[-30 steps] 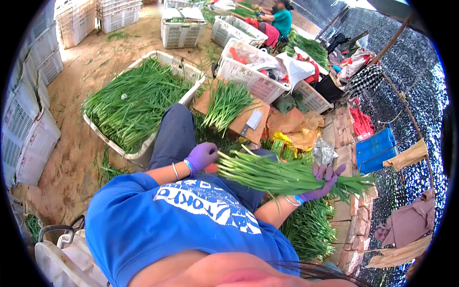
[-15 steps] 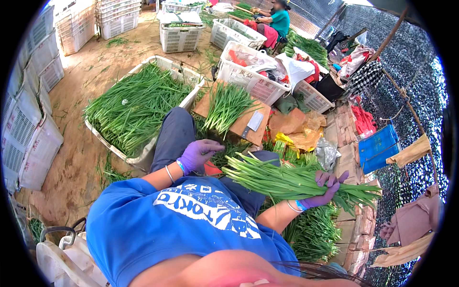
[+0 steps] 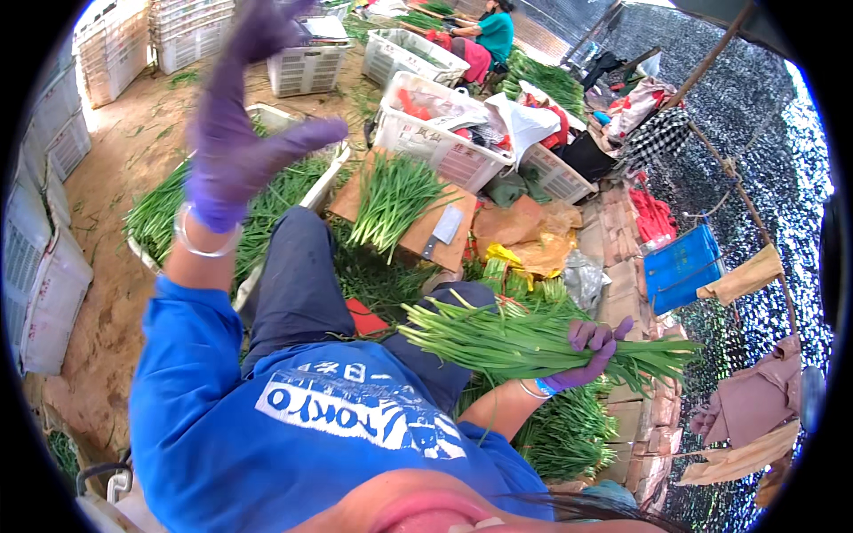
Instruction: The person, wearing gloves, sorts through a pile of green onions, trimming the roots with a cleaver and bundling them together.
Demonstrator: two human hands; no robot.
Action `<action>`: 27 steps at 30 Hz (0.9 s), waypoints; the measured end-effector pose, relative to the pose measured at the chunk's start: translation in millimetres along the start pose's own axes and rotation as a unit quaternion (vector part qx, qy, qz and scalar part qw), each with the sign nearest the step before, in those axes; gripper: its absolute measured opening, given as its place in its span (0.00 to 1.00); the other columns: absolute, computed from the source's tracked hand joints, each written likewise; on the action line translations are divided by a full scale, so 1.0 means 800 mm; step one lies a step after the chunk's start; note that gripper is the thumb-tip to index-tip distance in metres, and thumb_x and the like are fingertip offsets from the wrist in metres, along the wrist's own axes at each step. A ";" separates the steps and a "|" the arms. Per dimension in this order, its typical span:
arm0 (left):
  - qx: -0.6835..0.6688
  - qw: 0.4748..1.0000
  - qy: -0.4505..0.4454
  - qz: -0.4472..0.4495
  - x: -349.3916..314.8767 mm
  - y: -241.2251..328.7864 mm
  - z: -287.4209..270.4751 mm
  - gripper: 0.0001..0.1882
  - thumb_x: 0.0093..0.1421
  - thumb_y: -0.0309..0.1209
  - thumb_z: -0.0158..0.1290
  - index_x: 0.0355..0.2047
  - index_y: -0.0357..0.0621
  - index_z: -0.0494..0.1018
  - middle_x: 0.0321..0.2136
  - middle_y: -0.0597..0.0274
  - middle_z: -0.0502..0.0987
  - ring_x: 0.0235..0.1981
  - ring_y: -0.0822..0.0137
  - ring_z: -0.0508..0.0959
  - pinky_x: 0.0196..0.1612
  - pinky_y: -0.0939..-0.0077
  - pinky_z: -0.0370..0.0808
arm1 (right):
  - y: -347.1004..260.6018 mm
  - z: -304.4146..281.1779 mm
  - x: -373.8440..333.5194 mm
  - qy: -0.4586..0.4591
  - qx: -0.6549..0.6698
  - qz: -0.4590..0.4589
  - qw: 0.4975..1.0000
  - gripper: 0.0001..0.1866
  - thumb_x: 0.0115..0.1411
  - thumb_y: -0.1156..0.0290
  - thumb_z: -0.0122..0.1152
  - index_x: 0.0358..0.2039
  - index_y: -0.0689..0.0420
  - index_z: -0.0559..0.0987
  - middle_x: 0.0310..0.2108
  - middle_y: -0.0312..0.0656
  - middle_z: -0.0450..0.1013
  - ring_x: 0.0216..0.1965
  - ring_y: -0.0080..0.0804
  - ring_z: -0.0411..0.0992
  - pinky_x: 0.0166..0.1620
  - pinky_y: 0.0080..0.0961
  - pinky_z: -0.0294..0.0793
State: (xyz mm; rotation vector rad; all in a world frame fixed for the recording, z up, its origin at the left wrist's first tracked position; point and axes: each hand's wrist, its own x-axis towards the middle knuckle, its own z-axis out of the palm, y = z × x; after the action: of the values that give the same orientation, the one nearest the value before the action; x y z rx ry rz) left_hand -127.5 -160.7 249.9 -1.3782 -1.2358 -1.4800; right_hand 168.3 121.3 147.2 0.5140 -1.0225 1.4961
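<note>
My left hand (image 3: 235, 133), in a purple glove, is raised high and close to view with its fingers apart and nothing in them. Behind it stands a white crate (image 3: 332, 174) of long green chives (image 3: 158, 206), partly covered by the hand and arm. On the right, my gloved right hand (image 3: 597, 351) is closed round a bunch of chives (image 3: 498, 342), pale stems pointing left and leaf tips right. Ahead of my knees, a second bunch of chives (image 3: 391, 202) lies on a wooden board (image 3: 460, 197) beside a cleaver (image 3: 442, 231).
More chives (image 3: 569, 435) lie under my right forearm. A white crate (image 3: 435, 142) with cloths and bags stands beyond the board. Stacked white crates (image 3: 44, 293) line the left. A blue bag (image 3: 684, 268) hangs by the net at right. Another person (image 3: 493, 35) sits at the back.
My left hand has swung up from near my knee, toward the upper left, and its fingers have spread. The bunch stays in my right hand. The whole view has shifted slightly.
</note>
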 end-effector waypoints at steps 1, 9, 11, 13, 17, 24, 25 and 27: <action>0.013 0.995 -0.008 0.097 0.030 0.012 -0.008 0.45 0.40 0.34 0.64 0.57 0.44 0.53 0.52 0.52 0.63 0.52 0.57 0.64 0.55 0.64 0.60 | -0.002 0.000 0.000 -0.001 0.013 -0.002 1.000 0.24 0.62 0.69 0.39 0.57 0.62 0.54 0.22 0.33 0.57 0.19 0.21 0.55 0.23 0.20 0.57; -0.018 0.972 0.032 0.230 0.039 0.059 -0.025 0.45 0.42 0.35 0.63 0.58 0.43 0.51 0.54 0.50 0.60 0.55 0.53 0.62 0.58 0.60 0.57 | 0.022 0.027 0.010 -0.045 0.060 0.054 0.996 0.24 0.62 0.68 0.38 0.58 0.61 0.54 0.22 0.32 0.58 0.18 0.21 0.57 0.23 0.20 0.59; -0.027 0.973 0.039 0.226 0.038 0.053 -0.028 0.45 0.42 0.35 0.63 0.58 0.43 0.51 0.54 0.50 0.60 0.55 0.54 0.62 0.58 0.60 0.57 | 0.019 0.036 0.011 -0.021 0.049 0.060 0.997 0.24 0.62 0.67 0.37 0.58 0.60 0.54 0.22 0.31 0.59 0.18 0.20 0.57 0.23 0.19 0.59; -0.006 0.972 0.051 0.231 0.045 0.058 -0.052 0.45 0.42 0.35 0.63 0.58 0.43 0.50 0.54 0.50 0.60 0.55 0.54 0.62 0.58 0.60 0.57 | 0.036 0.057 0.022 -0.047 0.084 0.056 0.994 0.24 0.63 0.67 0.37 0.58 0.59 0.54 0.22 0.31 0.59 0.18 0.19 0.57 0.23 0.18 0.59; -0.060 0.974 0.062 0.208 0.042 0.011 -0.027 0.46 0.42 0.35 0.63 0.58 0.43 0.50 0.54 0.50 0.59 0.55 0.54 0.62 0.58 0.61 0.57 | 0.023 0.031 0.018 -0.039 0.031 0.038 0.998 0.23 0.62 0.66 0.38 0.57 0.60 0.56 0.21 0.32 0.60 0.16 0.19 0.56 0.19 0.16 0.60; -0.039 0.970 0.114 0.213 0.071 0.001 -0.080 0.46 0.42 0.34 0.63 0.58 0.42 0.50 0.55 0.51 0.58 0.55 0.55 0.62 0.58 0.62 0.57 | 0.027 0.033 0.031 -0.194 0.055 0.104 0.974 0.22 0.64 0.68 0.33 0.57 0.61 0.55 0.18 0.30 0.58 0.13 0.17 0.55 0.17 0.17 0.59; -0.029 0.972 0.123 0.198 0.064 -0.012 -0.087 0.46 0.42 0.34 0.63 0.58 0.42 0.50 0.55 0.51 0.58 0.55 0.55 0.62 0.58 0.62 0.57 | 0.031 0.052 -0.016 0.061 -0.013 0.094 0.994 0.20 0.60 0.62 0.47 0.50 0.58 0.65 0.22 0.33 0.63 0.18 0.20 0.58 0.21 0.18 0.61; -0.056 0.960 0.188 0.198 0.034 -0.023 -0.100 0.46 0.42 0.34 0.63 0.58 0.42 0.50 0.55 0.51 0.58 0.55 0.56 0.62 0.58 0.63 0.56 | 0.029 0.060 0.052 -0.055 -0.024 0.060 0.996 0.20 0.60 0.62 0.44 0.51 0.58 0.64 0.22 0.33 0.64 0.18 0.20 0.58 0.22 0.17 0.61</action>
State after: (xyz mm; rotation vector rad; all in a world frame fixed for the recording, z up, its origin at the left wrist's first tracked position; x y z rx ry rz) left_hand -169.5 -231.1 277.7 -1.2503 -0.6051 -1.4502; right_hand 126.4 107.4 198.2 0.5124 -1.1913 1.5580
